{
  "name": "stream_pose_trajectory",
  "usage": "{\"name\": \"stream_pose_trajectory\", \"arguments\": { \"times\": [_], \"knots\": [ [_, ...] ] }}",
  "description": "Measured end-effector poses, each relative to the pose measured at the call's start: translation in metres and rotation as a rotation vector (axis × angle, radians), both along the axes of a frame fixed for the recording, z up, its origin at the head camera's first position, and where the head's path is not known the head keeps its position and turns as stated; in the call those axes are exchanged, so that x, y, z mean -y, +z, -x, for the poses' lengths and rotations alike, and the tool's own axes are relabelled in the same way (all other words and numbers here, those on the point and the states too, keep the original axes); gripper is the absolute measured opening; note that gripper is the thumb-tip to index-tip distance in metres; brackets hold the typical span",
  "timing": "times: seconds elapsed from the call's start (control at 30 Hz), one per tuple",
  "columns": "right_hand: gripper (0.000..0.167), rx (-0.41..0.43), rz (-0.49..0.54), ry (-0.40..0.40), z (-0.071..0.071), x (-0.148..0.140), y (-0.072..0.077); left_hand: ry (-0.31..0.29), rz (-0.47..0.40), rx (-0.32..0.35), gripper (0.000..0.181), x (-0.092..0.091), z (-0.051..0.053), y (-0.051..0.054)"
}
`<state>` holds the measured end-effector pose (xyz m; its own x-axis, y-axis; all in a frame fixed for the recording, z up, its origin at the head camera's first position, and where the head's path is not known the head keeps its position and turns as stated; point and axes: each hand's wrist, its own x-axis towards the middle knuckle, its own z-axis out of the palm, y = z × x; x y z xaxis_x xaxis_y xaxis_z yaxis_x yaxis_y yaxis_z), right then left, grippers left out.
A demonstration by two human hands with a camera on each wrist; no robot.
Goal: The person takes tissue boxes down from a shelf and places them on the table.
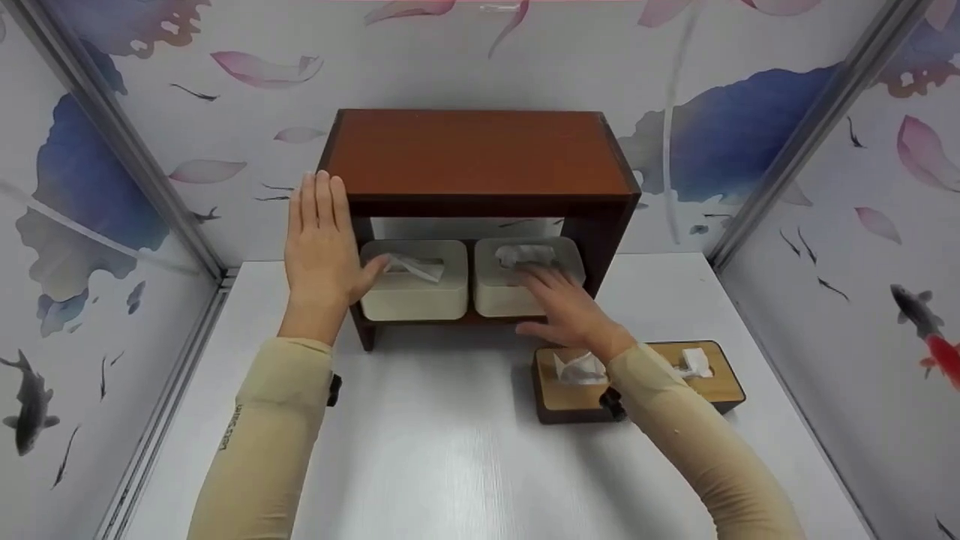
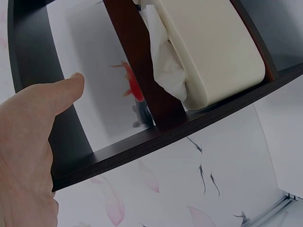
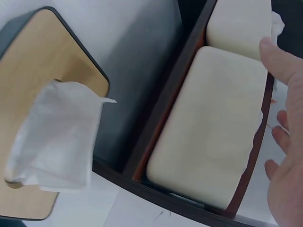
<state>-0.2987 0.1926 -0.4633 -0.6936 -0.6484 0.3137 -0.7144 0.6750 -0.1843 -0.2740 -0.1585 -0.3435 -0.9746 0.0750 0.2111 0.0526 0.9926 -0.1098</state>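
Left hand (image 1: 322,240): lying flat along the left end of the brown shelf unit (image 1: 480,150), appearing to touch it. Its fingers are extending straight and pressing together; its thumb is standing away from them, pointing inward near the left cream tissue box (image 1: 416,304).

Right hand (image 1: 574,304): reaching over the right cream tissue box (image 1: 504,301), palm downward. Its fingers are stretching out loosely, with slight bending visible in the right wrist view; its thumb is spreading apart and nothing is being pinched. Cannot tell whether the fingertips are touching the box.

Both cream boxes are sitting side by side on the unit's lower board, white tissue showing at each top slot.

On the white table (image 1: 420,450), a wood-topped tissue box (image 1: 551,397) is standing right of the unit's front, a second wood-topped box (image 1: 725,384) lying beside it; the right sleeve (image 1: 697,442) is hiding where they meet.
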Motion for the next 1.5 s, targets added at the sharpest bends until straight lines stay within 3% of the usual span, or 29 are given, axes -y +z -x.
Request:
{"name": "stream_pose_trajectory", "arguments": {
  "times": [0.13, 0.27, 0.5, 0.7, 1.03, 1.23, 1.5],
  "knots": [
    [0.084, -0.037, -0.014, -0.034, 0.013, 0.001, 0.004, 0.001, 0.005, 0.0, 0.119, -0.001, 0.0, 0.001],
    [0.094, -0.003, -0.063, -0.097, 0.024, 0.004, 0.01, 0.005, 0.008, 0.002, 0.119, -0.001, 0.001, 0.001],
    [0.108, 0.142, -0.199, -0.217, 0.042, 0.013, 0.023, 0.013, 0.009, -0.007, 0.119, -0.001, 0.001, 0.0],
    [0.116, 0.271, -0.306, -0.269, 0.055, 0.023, 0.029, 0.016, 0.006, 0.004, 0.119, -0.001, 0.0, 0.002],
    [0.124, 0.351, -0.355, -0.258, 0.071, 0.03, 0.029, 0.018, 0.002, -0.008, 0.119, -0.001, 0.001, -0.001],
    [0.125, 0.396, -0.314, -0.218, 0.074, 0.034, 0.023, 0.023, 0.007, -0.001, 0.119, -0.001, 0.001, -0.001],
    [0.125, 0.445, -0.291, -0.253, 0.078, 0.031, 0.02, 0.03, 0.026, -0.009, 0.119, -0.002, 0.002, -0.002]
  ]
}}
